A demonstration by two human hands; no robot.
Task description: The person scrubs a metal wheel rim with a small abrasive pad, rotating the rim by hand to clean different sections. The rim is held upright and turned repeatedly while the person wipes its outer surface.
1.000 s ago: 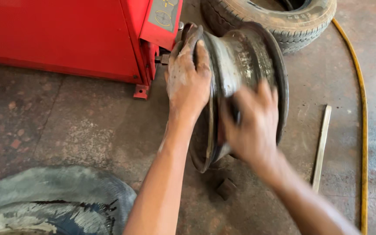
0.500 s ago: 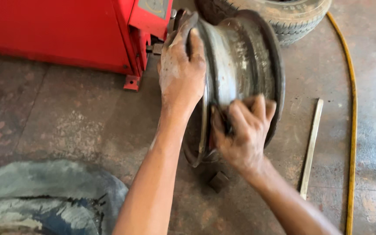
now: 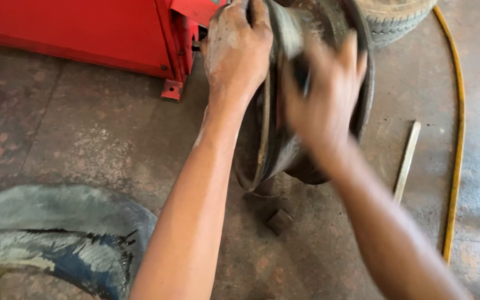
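A worn grey steel wheel rim (image 3: 262,145) stands upright on its edge on the concrete floor. My left hand (image 3: 237,47), dusty and grey, is clamped over the top of the rim's near flange. My right hand (image 3: 323,94) is blurred with motion and lies against the rim's barrel on the right side. A dark patch shows between its fingers; I cannot tell whether it holds something.
A red machine (image 3: 84,28) stands at the upper left, close to the rim. A tyre (image 3: 401,22) lies behind the rim. A yellow hose (image 3: 459,139) and a flat bar (image 3: 406,161) lie at the right. A small dark block (image 3: 279,221) sits under the rim. A limp grey rubber tube (image 3: 56,239) fills the lower left.
My right hand has moved up along the rim's barrel, from its lower part to near the top. My left hand has kept its grip on the flange.
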